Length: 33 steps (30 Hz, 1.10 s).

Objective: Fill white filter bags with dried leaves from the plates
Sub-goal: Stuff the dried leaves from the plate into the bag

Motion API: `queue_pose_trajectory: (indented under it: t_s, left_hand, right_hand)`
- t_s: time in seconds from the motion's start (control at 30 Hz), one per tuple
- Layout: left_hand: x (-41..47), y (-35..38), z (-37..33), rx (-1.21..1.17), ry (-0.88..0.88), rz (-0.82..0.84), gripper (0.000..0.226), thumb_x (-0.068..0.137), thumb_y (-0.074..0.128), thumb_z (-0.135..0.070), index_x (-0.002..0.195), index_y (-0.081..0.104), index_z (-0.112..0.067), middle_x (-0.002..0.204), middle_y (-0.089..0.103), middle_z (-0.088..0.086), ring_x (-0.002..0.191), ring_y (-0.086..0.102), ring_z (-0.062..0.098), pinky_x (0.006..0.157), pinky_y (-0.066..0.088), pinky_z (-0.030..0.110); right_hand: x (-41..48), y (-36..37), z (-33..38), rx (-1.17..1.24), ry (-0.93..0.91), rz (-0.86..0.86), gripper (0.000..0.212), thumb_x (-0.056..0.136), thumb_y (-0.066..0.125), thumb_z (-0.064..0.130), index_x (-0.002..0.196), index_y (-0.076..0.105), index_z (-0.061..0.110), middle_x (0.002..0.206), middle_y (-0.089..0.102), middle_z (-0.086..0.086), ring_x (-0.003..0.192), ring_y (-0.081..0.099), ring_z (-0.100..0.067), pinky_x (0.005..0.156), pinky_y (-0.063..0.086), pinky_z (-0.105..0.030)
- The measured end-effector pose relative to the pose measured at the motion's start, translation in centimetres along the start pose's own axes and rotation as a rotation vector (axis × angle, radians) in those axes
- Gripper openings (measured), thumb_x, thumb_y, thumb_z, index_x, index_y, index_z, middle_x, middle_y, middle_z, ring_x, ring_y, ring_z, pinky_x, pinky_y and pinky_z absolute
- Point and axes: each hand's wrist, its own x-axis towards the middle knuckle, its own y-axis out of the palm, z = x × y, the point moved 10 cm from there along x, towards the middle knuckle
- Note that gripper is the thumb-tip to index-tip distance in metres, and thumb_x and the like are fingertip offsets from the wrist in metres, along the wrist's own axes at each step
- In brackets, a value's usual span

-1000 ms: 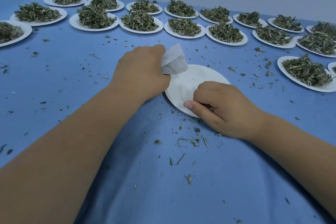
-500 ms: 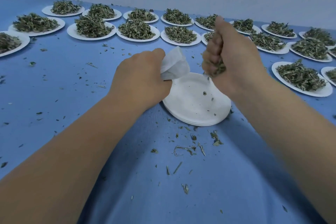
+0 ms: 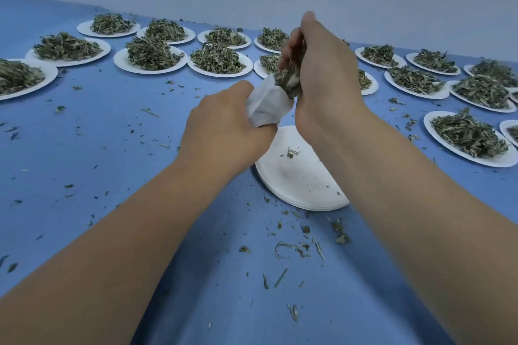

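"Filter bag point(image 3: 266, 105), where's it at?"
"Up in the air over the middle of the table point(image 3: 112, 134), just above the far-left rim of the empty white plates point(image 3: 297, 176). The person's L hand point(image 3: 224, 137) has its fingers curled round the bag's bottom. The bag's mouth points up & to the right."
"And the R hand point(image 3: 322, 70)?"
"Right at the bag's mouth. Its fingers are bunched, pinching a clump of dried leaves point(image 3: 288, 81). The clump touches the top of the bag."
"Anything on those empty plates?"
"Only a few bits. It's a small stack."
"Other stuff?"
"Lots of full plates point(image 3: 218, 60) w/ leaf piles, in rows along the back edge, and more by the right edge. Crumbs point(image 3: 291, 249) lie all over the blue top, most of them just in front of the stack."
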Motion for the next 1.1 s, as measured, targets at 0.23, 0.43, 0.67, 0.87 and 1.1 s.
queue_pose_trajectory:
  t_s: [0.23,0.43,0.67,0.87,1.1]
  left_hand:
    - [0.1,0.1,0.6,-0.099,-0.093,0.027,0.032,0.072,0.060,-0.050,0.073,0.044,-0.022,0.063,0.053,-0.004,0.065,0.056,0.017,0.052,0.037,0.031]
    - [0.2,0.3,0.5,-0.056,-0.083,0.059,0.026,0.074,0.061,-0.050,0.077,0.048,-0.027,0.069,0.058,-0.008,0.067,0.056,0.007,0.054,0.041,0.030]
    - [0.2,0.2,0.5,-0.068,-0.083,0.054,0.027,0.076,0.065,-0.047,0.080,0.052,-0.023,0.073,0.060,-0.006,0.071,0.059,0.015,0.062,0.051,0.038]
    - [0.3,0.2,0.6,-0.071,-0.069,0.064,0.025,0.076,0.065,-0.049,0.084,0.055,-0.027,0.075,0.062,-0.007,0.072,0.061,0.016,0.061,0.052,0.038]
    - [0.1,0.6,0.3,-0.066,-0.036,0.063,0.034,0.069,0.066,-0.046,0.069,0.037,-0.030,0.064,0.052,-0.009,0.061,0.050,0.012,0.049,0.037,0.032]
  right_hand:
    - [-1.0,0.8,0.8,-0.240,-0.116,0.068,0.037,0.106,0.043,0.022,0.076,0.063,0.017,0.083,0.068,0.002,0.072,0.057,-0.008,0.060,0.045,-0.010]
    - [-2.2,2.3,1.0,-0.479,-0.139,0.236,0.038,0.108,0.039,0.040,0.106,0.074,0.024,0.103,0.067,0.022,0.099,0.057,0.015,0.079,0.038,-0.004]
    - [-2.1,-0.1,1.7,-0.390,-0.188,0.253,0.044,0.107,0.033,0.047,0.103,0.075,0.035,0.130,0.066,0.014,0.120,0.056,0.003,0.098,0.039,-0.023]
    - [-3.0,-3.1,2.3,-0.509,-0.461,0.211,0.023,0.091,0.055,0.021,0.091,0.078,0.023,0.099,0.076,0.014,0.101,0.067,-0.001,0.090,0.050,-0.021]
    - [-4.6,-2.2,1.5,-0.636,-0.552,0.325,0.029,0.096,0.050,0.021,0.090,0.078,0.015,0.091,0.073,0.016,0.094,0.064,0.000,0.081,0.047,-0.018]
